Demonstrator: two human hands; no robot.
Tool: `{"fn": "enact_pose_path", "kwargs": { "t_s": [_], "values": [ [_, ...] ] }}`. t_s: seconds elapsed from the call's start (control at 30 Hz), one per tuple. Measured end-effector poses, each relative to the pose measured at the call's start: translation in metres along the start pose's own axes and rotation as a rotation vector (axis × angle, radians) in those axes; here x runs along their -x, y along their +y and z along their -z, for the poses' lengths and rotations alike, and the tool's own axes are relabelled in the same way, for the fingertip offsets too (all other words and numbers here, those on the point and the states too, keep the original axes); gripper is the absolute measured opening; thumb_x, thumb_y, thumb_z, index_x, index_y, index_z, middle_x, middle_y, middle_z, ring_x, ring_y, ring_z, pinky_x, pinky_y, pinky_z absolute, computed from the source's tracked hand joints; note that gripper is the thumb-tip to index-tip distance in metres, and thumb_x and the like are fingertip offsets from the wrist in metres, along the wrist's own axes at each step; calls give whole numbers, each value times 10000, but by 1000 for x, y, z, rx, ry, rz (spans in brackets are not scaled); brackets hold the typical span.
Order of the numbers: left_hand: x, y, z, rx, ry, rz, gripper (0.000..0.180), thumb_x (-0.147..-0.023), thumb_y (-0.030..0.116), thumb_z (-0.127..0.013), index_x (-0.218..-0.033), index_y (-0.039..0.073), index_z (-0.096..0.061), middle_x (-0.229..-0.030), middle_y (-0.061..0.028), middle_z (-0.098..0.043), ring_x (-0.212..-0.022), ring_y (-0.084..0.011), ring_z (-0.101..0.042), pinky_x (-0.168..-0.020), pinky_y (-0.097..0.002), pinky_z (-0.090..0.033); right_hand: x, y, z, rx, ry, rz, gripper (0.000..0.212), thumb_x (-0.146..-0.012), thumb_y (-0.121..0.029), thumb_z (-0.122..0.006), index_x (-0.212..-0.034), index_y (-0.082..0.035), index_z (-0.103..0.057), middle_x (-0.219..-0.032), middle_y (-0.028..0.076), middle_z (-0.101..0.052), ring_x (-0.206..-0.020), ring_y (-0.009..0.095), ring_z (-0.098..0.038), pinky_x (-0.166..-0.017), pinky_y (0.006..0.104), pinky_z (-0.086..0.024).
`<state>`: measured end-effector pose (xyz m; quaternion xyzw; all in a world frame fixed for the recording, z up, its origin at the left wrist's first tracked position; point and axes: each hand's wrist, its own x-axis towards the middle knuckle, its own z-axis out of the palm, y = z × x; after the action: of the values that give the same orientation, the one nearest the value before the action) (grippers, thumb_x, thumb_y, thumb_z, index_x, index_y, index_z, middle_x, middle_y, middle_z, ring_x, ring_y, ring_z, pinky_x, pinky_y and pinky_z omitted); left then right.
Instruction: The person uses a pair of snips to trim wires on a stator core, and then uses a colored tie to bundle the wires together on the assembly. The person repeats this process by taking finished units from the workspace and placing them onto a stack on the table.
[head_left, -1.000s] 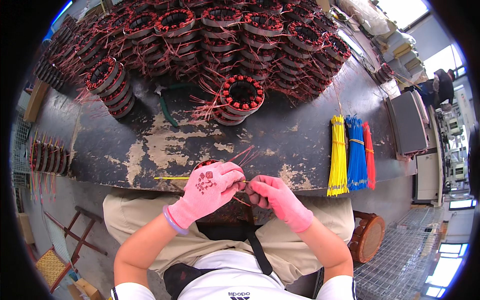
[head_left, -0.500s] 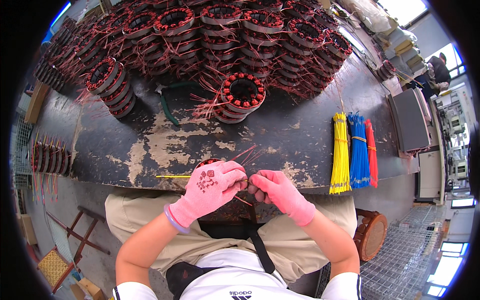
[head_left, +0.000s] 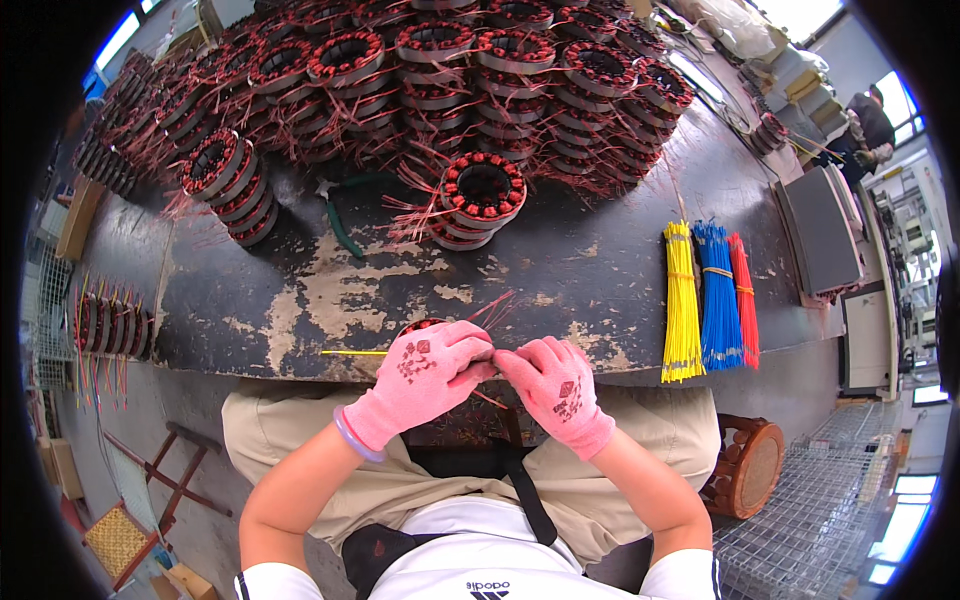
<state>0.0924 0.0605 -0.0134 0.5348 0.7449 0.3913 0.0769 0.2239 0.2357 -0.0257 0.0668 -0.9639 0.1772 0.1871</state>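
Both my hands wear pink gloves and meet fingertip to fingertip over the table's near edge. My left hand (head_left: 425, 375) is closed in a pinch, its palm over a wire-wound stator (head_left: 424, 325) that shows only as a sliver of red windings. My right hand (head_left: 555, 390) pinches at the same spot, back of the glove upward. Thin wire is between the fingertips, mostly hidden by them. Fine red leads (head_left: 495, 308) fan out beyond the fingers. From under my left hand a yellow wire (head_left: 352, 352) sticks out to the left.
Stacked stators (head_left: 345, 58) fill the table's far side. Closer stand a short stack (head_left: 483, 190) and a leaning one (head_left: 232, 190), with green-handled pliers (head_left: 343, 225) between. Yellow (head_left: 682, 305), blue (head_left: 718, 300) and red (head_left: 743, 300) wire bundles lie right. A wooden stool (head_left: 745, 465) stands lower right.
My right hand has rolled over, so the back of its glove now faces up. Its fingertips stay against the left ones. The whole view has shifted slightly.
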Motion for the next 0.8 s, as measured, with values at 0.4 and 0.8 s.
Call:
{"fn": "enact_pose_path", "kwargs": {
  "t_s": [0.4,0.8],
  "values": [
    [-10,1,9,-180,-6,74,246,-919,97,-629,-1155,47,-679,-1276,-164,-625,-1177,-376,-591,-1016,-450,-470,12,3,13,-62,21,-112,412,-861,-200,-731,-1269,-213,-676,-1043,18,-640,-964,250,-627,-789,393,-516],
    [-3,-1,3,-188,32,102,257,-957,93,-591,-1189,-2,-647,-1257,-160,-625,-1155,-370,-589,-1004,-444,-459,167,128,136,459,285,-1195,558,-975,-565,-567,-714,-72,-602,-748,145,-642,-753,363,-652,-663,459,-481]
  ]
}}
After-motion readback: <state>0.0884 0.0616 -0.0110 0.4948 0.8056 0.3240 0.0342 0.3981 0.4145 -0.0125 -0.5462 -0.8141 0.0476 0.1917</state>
